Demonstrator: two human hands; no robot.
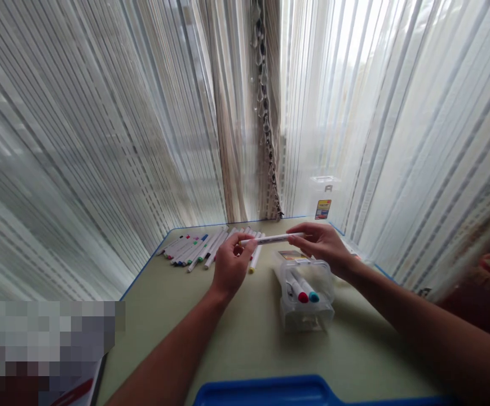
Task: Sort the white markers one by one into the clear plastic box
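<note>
A white marker pen [272, 239] is stretched level between my two hands, above the table. My left hand [233, 260] pinches its left end, and my right hand [318, 242] pinches its right end between thumb and fingers. Below my right hand stands a clear plastic box [306, 321] holding white markers, one with a red end [303, 297] and one with a blue-green end [313, 296]. Beyond and to the left of my left hand lie several white markers [194, 248] with coloured ends, side by side. My left hand hides some of them.
The pale green table [164, 321] has a blue rim, with a blue moulded tray part [265, 392] at the near edge. Another clear case with a yellow label [323, 209] stands at the back right. Striped curtains [143, 113] hang behind.
</note>
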